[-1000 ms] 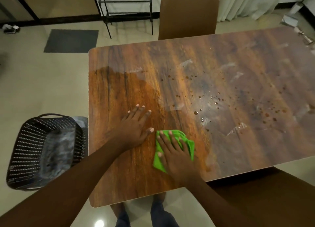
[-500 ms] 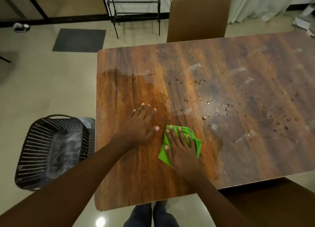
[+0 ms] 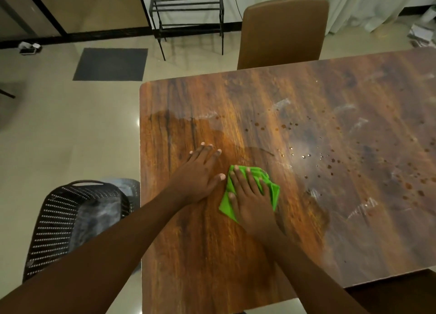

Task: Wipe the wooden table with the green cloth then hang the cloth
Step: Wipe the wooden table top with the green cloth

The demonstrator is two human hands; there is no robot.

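The person's right hand [image 3: 253, 195] is pressing flat, fingers spread, on a crumpled bright green cloth [image 3: 271, 187] lying on the brown wood-grain rectangular table [image 3: 212, 254]. The palm is covering most of the cloth, and green folds are showing beyond the fingertips, out to the right of the hand and at a corner poking out on its left. The hand is not gripping; it is holding the cloth down under an open palm. The cloth is sitting in the left half of the table, nearer the near edge than the far one. The left hand [image 3: 200, 174] is lying open and flat on the bare wood just beside the cloth, its thumb nearly touching the right forefinger. Dark droplets and pale smears [image 3: 330, 162] are dotting the tabletop to the right of the cloth. A black perforated plastic basket [image 3: 70, 221] is standing on the floor off the table's left edge, and a tan padded chair [image 3: 283, 30] is standing at the far edge.
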